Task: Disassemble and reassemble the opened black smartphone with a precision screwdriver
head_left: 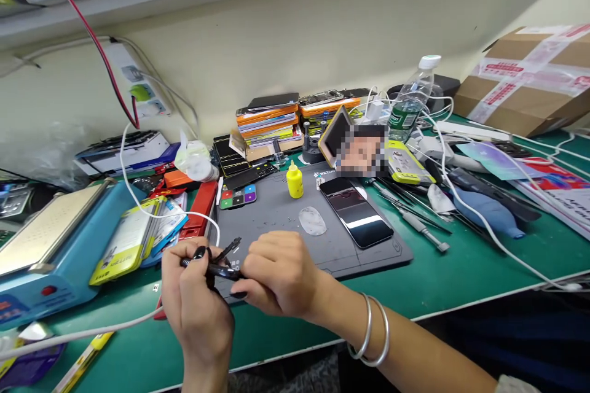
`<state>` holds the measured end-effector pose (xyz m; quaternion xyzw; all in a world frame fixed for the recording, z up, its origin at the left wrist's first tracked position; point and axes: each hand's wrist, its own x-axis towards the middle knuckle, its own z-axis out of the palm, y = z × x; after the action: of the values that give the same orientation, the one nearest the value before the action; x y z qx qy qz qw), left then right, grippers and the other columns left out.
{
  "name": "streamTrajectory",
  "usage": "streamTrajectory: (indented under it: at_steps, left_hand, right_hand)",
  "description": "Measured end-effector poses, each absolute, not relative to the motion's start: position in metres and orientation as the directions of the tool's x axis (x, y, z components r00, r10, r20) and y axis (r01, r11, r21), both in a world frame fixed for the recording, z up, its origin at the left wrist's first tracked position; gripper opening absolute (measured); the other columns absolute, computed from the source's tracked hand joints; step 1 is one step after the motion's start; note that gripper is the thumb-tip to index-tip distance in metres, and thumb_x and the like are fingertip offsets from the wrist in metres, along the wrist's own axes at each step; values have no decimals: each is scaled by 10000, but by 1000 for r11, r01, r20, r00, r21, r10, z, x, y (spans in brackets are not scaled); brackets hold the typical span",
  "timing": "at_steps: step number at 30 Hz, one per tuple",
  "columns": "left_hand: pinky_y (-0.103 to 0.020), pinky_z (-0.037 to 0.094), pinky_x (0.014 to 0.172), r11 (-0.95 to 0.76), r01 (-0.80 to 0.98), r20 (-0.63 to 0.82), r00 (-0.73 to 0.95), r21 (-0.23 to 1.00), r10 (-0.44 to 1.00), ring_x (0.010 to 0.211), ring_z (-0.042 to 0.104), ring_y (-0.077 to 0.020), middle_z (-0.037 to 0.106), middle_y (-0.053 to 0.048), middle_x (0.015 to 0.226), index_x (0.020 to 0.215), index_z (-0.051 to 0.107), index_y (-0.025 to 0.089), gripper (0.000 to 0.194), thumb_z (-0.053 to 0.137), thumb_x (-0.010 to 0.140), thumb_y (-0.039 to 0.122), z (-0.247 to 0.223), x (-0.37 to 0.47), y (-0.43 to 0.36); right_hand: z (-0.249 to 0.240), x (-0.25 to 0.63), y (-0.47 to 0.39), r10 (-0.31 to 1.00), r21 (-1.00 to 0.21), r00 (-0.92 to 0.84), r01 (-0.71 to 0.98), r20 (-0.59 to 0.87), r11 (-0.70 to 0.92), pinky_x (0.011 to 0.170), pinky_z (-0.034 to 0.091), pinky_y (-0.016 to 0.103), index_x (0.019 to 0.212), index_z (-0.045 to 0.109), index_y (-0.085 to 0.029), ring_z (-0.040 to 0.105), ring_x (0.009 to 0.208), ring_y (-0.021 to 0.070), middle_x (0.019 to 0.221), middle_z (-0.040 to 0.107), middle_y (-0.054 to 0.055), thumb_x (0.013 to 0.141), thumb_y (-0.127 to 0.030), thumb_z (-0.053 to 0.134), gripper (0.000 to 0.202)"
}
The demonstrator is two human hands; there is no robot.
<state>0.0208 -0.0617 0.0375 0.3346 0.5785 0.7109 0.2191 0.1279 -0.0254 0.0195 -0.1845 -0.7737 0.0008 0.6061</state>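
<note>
Above the near edge of the dark grey work mat, both my hands are on a slim black part whose exact kind I cannot make out. A thin dark strip sticks up from beside it. My left hand is closed around the left end, thumb on top. My right hand pinches the right end between thumb and curled fingers. Beyond them on the mat lie a black smartphone, screen up, a cloudy oval piece and an upright yellow bottle.
A blue machine with a metal plate stands left, near a red case. On the right are tweezers and screwdrivers, a blue air blower, a plastic bottle and a cardboard box. White cables cross the green table.
</note>
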Motion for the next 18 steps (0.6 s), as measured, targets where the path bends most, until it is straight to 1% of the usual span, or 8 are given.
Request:
streamTrajectory:
  at_steps: [4,8,15,18]
  left_hand:
    - [-272,351,591,-252,20,197,-684,968,702,619,449,-108,491,51,719,764,473,208,103,562,805,241,39,17,-56]
    - [-269,352,597,-241,6,179,-690,971,702,651,453,-116,483,40,733,774,487,204,86,545,828,238,40,17,-51]
    - [-270,328,565,-239,1,175,-686,971,706,606,416,-111,436,46,698,741,459,208,125,520,848,226,40,15,-45]
    - [-276,332,570,-247,-5,179,-672,969,718,603,418,-117,431,44,688,743,454,212,123,506,853,236,40,14,-42]
  right_hand:
    - [20,118,-16,270,-240,-182,170,946,956,530,323,261,591,468,-205,394,480,94,512,476,-43,1100,-365,341,549]
    - [17,112,-10,291,-280,-174,86,941,956,536,334,252,584,438,-211,406,483,86,516,467,-45,1098,-373,356,545]
    - [16,103,-10,343,-343,-174,32,923,939,510,303,260,608,369,-224,327,459,83,521,424,-57,1092,-337,344,498]
    - [17,104,-10,376,-375,-194,43,906,926,509,307,257,612,365,-227,345,464,84,519,436,-54,1092,-336,335,493]
